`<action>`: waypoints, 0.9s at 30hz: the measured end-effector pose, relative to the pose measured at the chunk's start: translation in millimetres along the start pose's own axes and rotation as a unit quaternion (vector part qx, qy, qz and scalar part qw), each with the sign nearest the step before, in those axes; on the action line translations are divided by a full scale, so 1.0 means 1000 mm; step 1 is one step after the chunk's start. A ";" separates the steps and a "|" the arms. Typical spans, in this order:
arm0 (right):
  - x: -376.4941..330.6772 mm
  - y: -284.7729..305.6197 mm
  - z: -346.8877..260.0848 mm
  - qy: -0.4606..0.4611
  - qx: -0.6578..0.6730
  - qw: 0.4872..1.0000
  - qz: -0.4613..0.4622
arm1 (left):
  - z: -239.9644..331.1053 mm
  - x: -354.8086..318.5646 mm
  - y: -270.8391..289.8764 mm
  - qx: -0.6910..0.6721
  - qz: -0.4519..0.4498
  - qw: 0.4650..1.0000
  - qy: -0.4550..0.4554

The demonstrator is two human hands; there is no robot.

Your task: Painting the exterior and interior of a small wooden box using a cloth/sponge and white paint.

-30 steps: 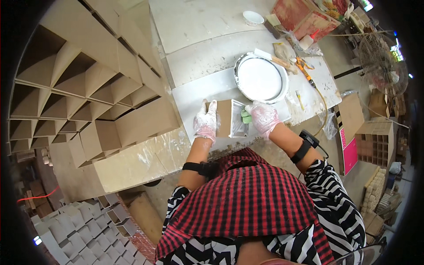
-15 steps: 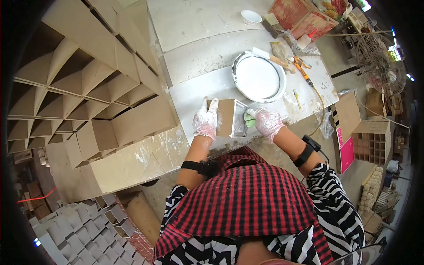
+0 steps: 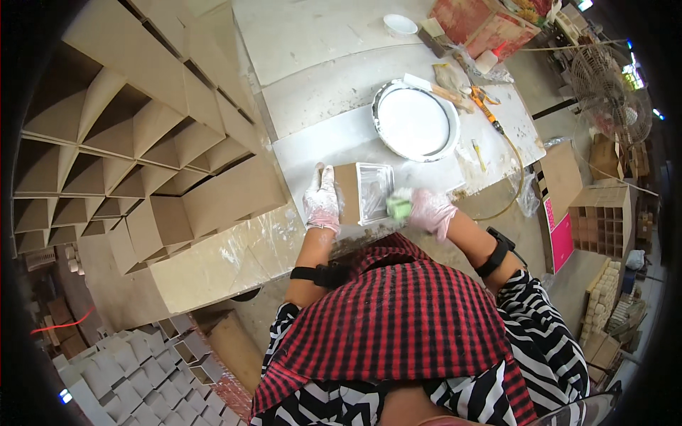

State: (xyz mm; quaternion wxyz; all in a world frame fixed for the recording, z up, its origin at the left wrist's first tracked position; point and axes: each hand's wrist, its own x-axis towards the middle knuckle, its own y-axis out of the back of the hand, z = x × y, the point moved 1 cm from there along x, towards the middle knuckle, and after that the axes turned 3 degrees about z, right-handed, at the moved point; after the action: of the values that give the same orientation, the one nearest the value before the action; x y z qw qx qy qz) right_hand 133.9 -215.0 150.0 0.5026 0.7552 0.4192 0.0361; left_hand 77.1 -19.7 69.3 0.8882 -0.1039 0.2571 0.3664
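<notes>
- Nearest the camera, the person's red-and-black checked apron over a black-and-white striped top is filling the lower frame, with a dark band sitting on each forearm.
- The left hand (image 3: 322, 201), in a thin glue-smeared glove, is lying flat and spread on the left edge of a small cardboard piece (image 3: 362, 192), pinning it to the workbench (image 3: 234, 255) straight ahead of the person's chest.
- The right hand (image 3: 430, 210), also gloved, is curling closed around a small green sponge (image 3: 398, 207), which is touching the lower right corner of the cardboard piece.
- The piece's right part is showing a wet, shiny grey-white film while its left strip is looking dry, matt and brown; judging from this, the coating is looking largely spread, with the strip under the left hand not yet covered.
- The workbench itself is looking pale, streaked and crusted with dried white smears.
- Just beyond the piece, a round metal basin (image 3: 415, 121) is holding smooth white paste.
- To the basin's right, an orange-handled tool (image 3: 484, 108) is lying among scraps.
- To the left, folded brown cardboard dividers (image 3: 135, 156) are standing in a stack of angular cells.
- Farthest off, a small white bowl (image 3: 400, 24) is resting near a red box (image 3: 476, 21).
</notes>
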 end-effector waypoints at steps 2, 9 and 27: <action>0.006 0.001 0.003 -0.033 0.082 0.995 0.036 | -0.008 0.001 0.003 -0.022 -0.011 1.000 -0.014; 0.004 -0.038 0.019 -0.012 0.052 0.998 -0.012 | 0.006 -0.015 0.000 -0.086 0.002 0.995 0.053; -0.005 -0.014 -0.058 -0.005 0.134 0.990 -0.053 | -0.043 0.010 0.022 -0.120 0.044 0.986 -0.102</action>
State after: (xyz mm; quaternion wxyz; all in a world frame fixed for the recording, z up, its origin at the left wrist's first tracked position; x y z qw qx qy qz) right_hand 95.1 -174.4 169.1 0.4000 0.7928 0.4570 -0.0503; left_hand 51.6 -14.1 27.3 0.8739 -0.1606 0.1231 0.4421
